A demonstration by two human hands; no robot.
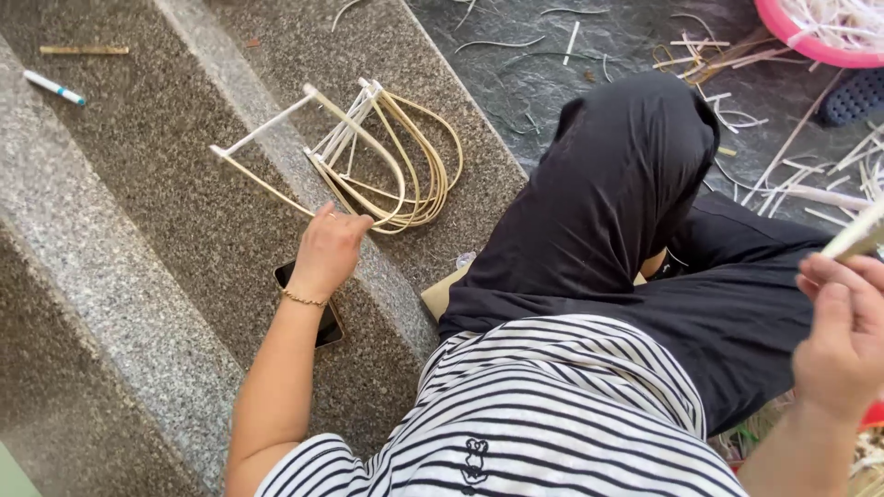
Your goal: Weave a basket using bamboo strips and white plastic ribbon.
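A: Where do things stand at the stone step [184,184]?

B: A stack of bent cane frames [368,161] lies on the step, several nested together, each a U-shaped loop closed by a straight bar. Those look finished.

A: And the hands?

B: Left hand [327,253] rests at the near edge of the stack, fingers curled down onto the bottom loop, touching it. A phone [322,317] lies on the step just under that wrist. Right hand [843,336], well away from the step, has its fingers closed on a pale strip [861,235].

A: Much left?

B: By my reading, plenty: loose strips [783,184] litter the dark floor beyond the step, and a pink basin [820,28] holds more.
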